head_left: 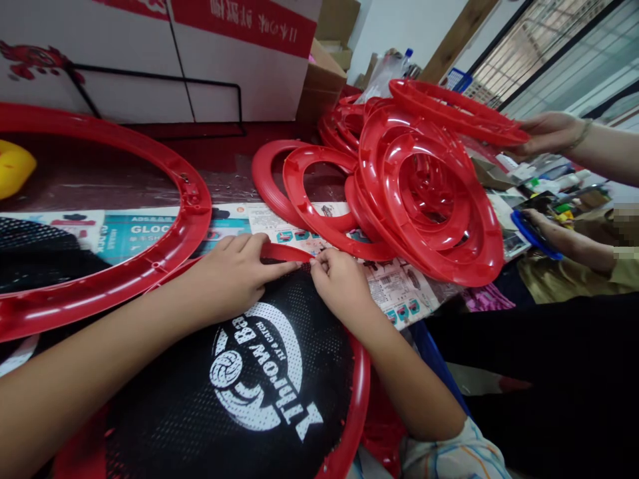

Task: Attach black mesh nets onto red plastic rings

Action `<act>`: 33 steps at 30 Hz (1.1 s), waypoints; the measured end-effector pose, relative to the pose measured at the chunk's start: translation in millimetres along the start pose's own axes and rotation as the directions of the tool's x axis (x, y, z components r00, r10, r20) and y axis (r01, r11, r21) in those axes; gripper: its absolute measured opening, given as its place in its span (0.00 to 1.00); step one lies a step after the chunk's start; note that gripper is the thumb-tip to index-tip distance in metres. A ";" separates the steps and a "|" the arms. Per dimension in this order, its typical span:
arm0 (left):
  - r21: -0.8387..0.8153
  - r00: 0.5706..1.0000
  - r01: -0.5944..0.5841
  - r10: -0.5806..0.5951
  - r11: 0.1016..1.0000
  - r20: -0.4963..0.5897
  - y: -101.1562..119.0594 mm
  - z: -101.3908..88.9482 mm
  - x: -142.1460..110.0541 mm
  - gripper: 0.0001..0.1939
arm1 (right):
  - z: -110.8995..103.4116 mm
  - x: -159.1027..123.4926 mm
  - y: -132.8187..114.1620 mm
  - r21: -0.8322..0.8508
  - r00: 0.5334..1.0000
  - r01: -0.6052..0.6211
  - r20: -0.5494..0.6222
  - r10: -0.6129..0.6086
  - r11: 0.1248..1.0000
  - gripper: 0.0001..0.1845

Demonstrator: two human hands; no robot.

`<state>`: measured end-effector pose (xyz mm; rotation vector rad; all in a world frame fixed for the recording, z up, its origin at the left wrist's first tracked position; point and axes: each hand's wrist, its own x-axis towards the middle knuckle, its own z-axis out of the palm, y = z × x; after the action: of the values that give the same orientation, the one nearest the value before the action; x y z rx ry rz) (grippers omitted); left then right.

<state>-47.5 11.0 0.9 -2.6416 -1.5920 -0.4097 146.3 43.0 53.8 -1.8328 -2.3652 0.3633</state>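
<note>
A black mesh sheet (319,332) with white "Throw Ball" lettering lies over a red plastic ring (360,382) close in front of me. At the far edge, my left hand (238,269) is closed on the ring's rim, its thumb and a finger reaching toward the mesh border. My right hand (342,283) pinches the mesh edge just beside those fingertips. Exactly what lies between the fingers is partly hidden. To the left, a larger-looking red ring (197,219) overlaps the work, with dark mesh beneath it.
Several red rings (479,219) are piled at the back right. Another person's hand (549,133) holds a red ring above them; farther right, a hand (544,229) holds a blue ring. Printed cardboard (134,233) covers the table. A white-and-red box (269,73) stands behind; something yellow (14,169) sits left.
</note>
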 end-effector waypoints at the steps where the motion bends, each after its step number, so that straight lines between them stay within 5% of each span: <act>1: 0.004 1.000 0.001 -0.001 1.000 0.002 -0.2 0.0 0.2 0.29 | -0.5 -0.1 0.0 -0.023 1.000 0.001 0.012 -0.001 1.000 0.11; 9: -0.005 0.997 -0.018 0.018 1.000 -0.070 -0.9 12.4 -4.3 0.31 | 0.4 -8.0 -1.1 -0.106 0.998 0.028 0.062 -0.022 0.994 0.12; 14: 0.002 0.990 -0.036 0.036 0.999 -0.135 -2.4 22.4 -8.5 0.29 | -4.8 -37.6 0.0 -0.169 0.999 0.048 0.005 -0.048 0.984 0.11; 21: 0.081 0.992 -0.059 0.067 0.995 -0.111 -2.3 24.0 -9.5 0.27 | -11.7 -69.7 -2.3 -0.208 0.996 -0.010 0.090 0.030 0.978 0.13; 27: 0.148 0.999 -0.038 0.033 0.988 0.035 -1.1 12.6 -7.3 0.29 | -6.2 -59.4 11.1 0.050 1.000 -0.016 -0.003 0.016 0.999 0.11; 33: 0.158 0.996 -0.061 0.050 0.986 0.073 -2.9 4.7 -6.9 0.29 | 1.1 -46.5 32.5 0.451 0.993 -0.072 -0.047 0.104 0.890 0.12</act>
<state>-52.0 7.1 -5.6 -2.5975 -1.4960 -0.1813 188.3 5.6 46.3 -1.6970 -1.9414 0.7702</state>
